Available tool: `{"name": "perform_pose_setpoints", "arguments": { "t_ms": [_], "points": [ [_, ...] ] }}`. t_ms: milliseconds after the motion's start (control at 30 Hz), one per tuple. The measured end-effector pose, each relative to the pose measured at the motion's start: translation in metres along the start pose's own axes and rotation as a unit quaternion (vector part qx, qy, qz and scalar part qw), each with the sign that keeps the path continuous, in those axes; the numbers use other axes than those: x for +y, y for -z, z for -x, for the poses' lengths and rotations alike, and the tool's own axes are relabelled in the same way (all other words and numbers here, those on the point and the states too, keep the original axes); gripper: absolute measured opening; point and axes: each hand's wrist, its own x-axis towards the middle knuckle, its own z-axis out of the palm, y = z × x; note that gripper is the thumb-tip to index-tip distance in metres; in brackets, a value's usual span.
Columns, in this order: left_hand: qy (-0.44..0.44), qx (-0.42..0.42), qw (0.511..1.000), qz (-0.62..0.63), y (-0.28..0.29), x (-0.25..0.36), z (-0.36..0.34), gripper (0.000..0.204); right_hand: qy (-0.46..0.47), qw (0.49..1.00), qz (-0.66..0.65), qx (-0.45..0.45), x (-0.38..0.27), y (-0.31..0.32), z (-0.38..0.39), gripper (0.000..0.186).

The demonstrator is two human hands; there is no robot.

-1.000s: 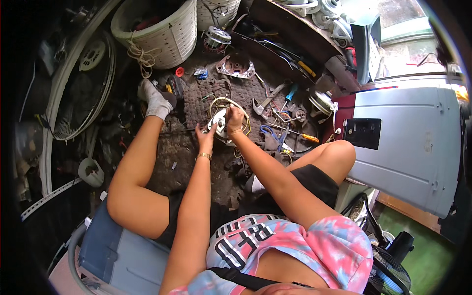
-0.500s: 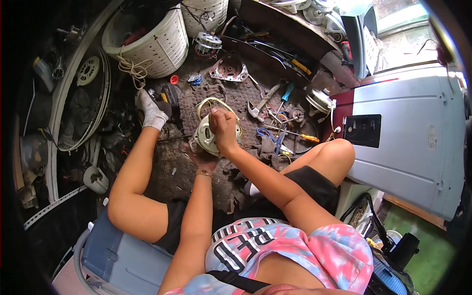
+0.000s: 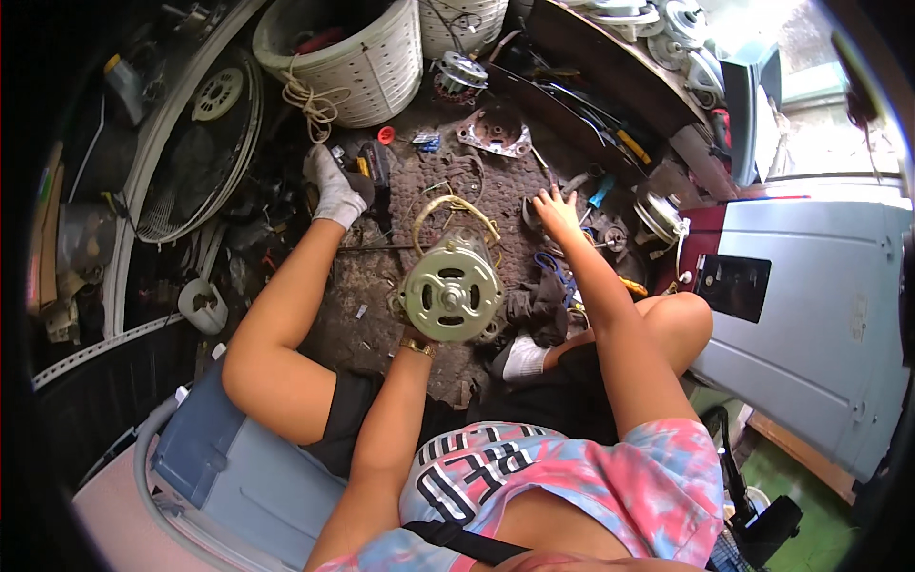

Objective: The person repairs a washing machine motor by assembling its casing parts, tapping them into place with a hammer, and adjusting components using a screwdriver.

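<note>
A round electric motor with a pale metallic casing and slotted end cover is held up in front of me, its end facing up. My left hand supports it from below; most of that hand is hidden under the casing. A cream cable loop sticks out on its far side. To the right, my right hand is over the loose tools with fingers spread, right by the hammer, whose handle it partly covers. Beyond the fingers lies a blue-handled screwdriver.
A motor housing part lies on the dirty cloth ahead. White perforated baskets stand at the back left. On the right is a grey-blue appliance panel; a fan guard leans at left. Dark rags lie by my right foot.
My right hand has let go of the motor's top and reached right to the tools. The motor has tilted so its slotted end shows. The view has shifted.
</note>
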Motion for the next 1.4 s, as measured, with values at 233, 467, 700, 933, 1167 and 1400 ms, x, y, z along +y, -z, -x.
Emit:
{"name": "perform_pose_setpoints", "arguments": {
  "t_ms": [233,467,700,933,1167,1400],
  "points": [
    [0.118,-0.158,0.975,0.102,0.005,-0.039,0.094,0.051,0.130,0.990,0.054,0.030,0.007,0.011,-0.017,0.020],
    [0.112,-0.212,0.968,0.070,-0.002,-0.041,0.114,0.049,0.054,0.979,-0.190,0.058,0.011,0.169,0.035,0.033],
    [0.152,-0.251,0.952,0.083,-0.017,-0.048,0.120,0.055,0.202,0.883,-0.313,0.286,-0.067,0.426,0.142,0.022],
    [0.132,-0.245,0.959,0.056,-0.001,-0.071,0.125,0.055,0.307,0.908,-0.187,0.217,-0.124,0.402,0.160,0.024],
    [0.160,-0.259,0.951,0.050,0.023,-0.057,0.114,0.049,0.126,0.864,-0.343,0.345,-0.098,0.427,0.193,0.017],
    [0.170,-0.239,0.950,0.105,0.002,-0.054,0.132,0.054,0.044,0.906,-0.290,0.305,-0.083,0.350,0.223,0.016]
  ]
}}
